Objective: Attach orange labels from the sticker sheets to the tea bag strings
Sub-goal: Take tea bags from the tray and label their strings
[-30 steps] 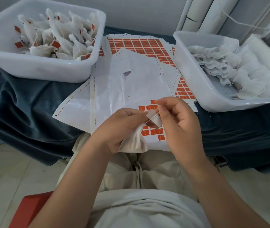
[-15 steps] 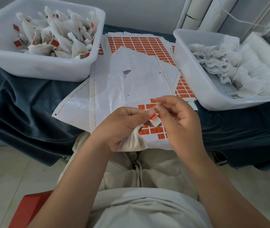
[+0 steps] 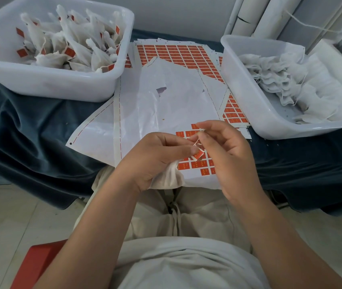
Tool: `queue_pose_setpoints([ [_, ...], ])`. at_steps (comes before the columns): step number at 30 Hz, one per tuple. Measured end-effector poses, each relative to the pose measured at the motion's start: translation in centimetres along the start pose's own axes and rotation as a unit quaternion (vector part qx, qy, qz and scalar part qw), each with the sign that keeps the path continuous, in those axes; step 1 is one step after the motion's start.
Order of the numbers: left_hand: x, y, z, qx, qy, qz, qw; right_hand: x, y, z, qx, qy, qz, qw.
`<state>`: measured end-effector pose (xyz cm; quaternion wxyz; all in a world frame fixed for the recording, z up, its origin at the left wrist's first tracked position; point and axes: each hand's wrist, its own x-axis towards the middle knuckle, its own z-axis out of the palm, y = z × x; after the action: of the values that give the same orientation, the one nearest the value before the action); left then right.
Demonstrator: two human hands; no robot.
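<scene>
**Label-to-String Join in Progress**

The left hand (image 3: 155, 159) grips the tea bag (image 3: 169, 179) at the near edge of the surface (image 3: 30, 126) and pinches the orange label (image 3: 197, 156). The right hand (image 3: 228, 155) pinches the string (image 3: 196, 141) just above. Advice: keep the string taut and centred, then press the label flat. The left bin (image 3: 57, 84) and right bin (image 3: 247, 94) flank the sticker sheets (image 3: 166, 105), so working room lies between them.

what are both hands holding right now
Left hand: grips the tea bag, pinching an orange label.
Right hand: pinches the string.
</scene>
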<state>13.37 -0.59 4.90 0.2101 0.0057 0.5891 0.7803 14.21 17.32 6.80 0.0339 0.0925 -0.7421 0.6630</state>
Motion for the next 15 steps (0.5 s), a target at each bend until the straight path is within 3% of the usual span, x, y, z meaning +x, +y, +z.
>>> queue_pose_setpoints([
  [3, 0.0, -0.3, 0.2, -0.007, 0.03, 0.041, 0.999, 0.3, 0.1, 0.0, -0.001, -0.033, 0.037, 0.999],
  [5, 0.1, -0.4, 0.6, 0.017, 0.063, 0.08, 0.995, 0.3, 0.1, 0.0, -0.064, -0.051, 0.072, 0.994],
  [8, 0.3, -0.5, 1.0, 0.004, 0.063, 0.113, 0.992, 0.2, 0.4, -0.1, -0.149, -0.093, 0.035, 0.984],
  [11, 0.3, -0.6, 1.1, -0.031, 0.032, 0.094, 0.995, 0.2, 0.3, -0.3, -0.154, -0.102, -0.012, 0.983],
  [15, 0.5, -0.7, 1.0, 0.005, 0.077, 0.062, 0.995, 0.2, 0.7, -0.5, -0.156, -0.105, 0.028, 0.982],
])
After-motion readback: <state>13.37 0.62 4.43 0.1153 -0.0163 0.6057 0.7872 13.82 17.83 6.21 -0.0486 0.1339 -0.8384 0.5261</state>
